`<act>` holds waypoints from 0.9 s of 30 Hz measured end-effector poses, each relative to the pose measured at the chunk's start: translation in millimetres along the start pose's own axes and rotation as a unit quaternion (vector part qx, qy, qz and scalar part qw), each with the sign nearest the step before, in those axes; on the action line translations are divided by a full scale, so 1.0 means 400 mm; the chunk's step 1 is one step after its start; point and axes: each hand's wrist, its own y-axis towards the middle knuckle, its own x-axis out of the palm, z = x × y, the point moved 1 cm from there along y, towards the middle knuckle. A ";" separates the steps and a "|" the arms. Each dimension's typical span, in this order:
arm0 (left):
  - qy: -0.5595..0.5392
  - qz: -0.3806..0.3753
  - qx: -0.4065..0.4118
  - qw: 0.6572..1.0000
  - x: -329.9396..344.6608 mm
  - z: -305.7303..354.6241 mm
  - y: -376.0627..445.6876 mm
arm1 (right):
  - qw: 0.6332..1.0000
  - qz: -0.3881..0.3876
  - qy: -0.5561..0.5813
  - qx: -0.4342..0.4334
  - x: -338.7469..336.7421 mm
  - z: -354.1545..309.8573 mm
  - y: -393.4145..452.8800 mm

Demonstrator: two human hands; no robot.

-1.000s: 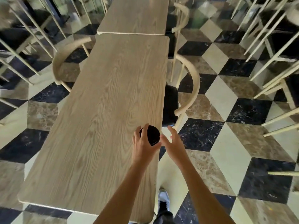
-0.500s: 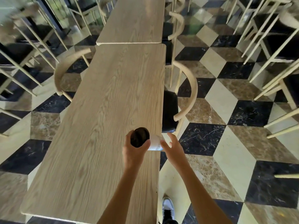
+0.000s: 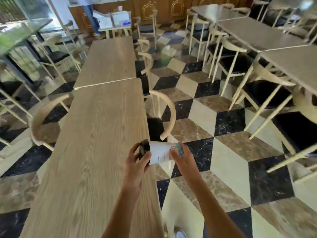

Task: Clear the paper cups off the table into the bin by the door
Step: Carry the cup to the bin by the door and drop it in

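A white paper cup [image 3: 160, 152] with a black lid lies tipped on its side in the air, just off the right edge of the long wooden table [image 3: 96, 143]. My left hand [image 3: 137, 162] grips the lid end. My right hand [image 3: 182, 158] holds the cup's base, where a blue print shows. Both forearms reach in from the bottom of the view. No bin or door is visible.
A curved-back wooden chair [image 3: 164, 117] stands at the table's right side, another chair [image 3: 42, 121] at its left. A second table [image 3: 109, 60] butts on farther away. More tables and chairs [image 3: 267, 54] fill the right. A person [image 3: 91, 14] stands at the far counter.
The cup has left the tabletop and tipped onto its side between both hands. My right hand closed on its base. The view has lifted to show the room.
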 end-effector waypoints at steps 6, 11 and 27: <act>0.133 -0.187 0.043 0.972 0.204 -0.018 -0.076 | 0.981 0.193 -0.021 -0.005 -0.233 0.020 -0.204; 0.182 -0.327 0.052 0.926 0.446 -0.097 -0.257 | 0.941 0.338 0.020 0.006 -0.467 0.090 -0.461; 0.202 -0.696 0.071 0.685 1.142 -0.488 -1.349 | 0.726 0.675 0.081 0.102 -1.147 0.435 -1.540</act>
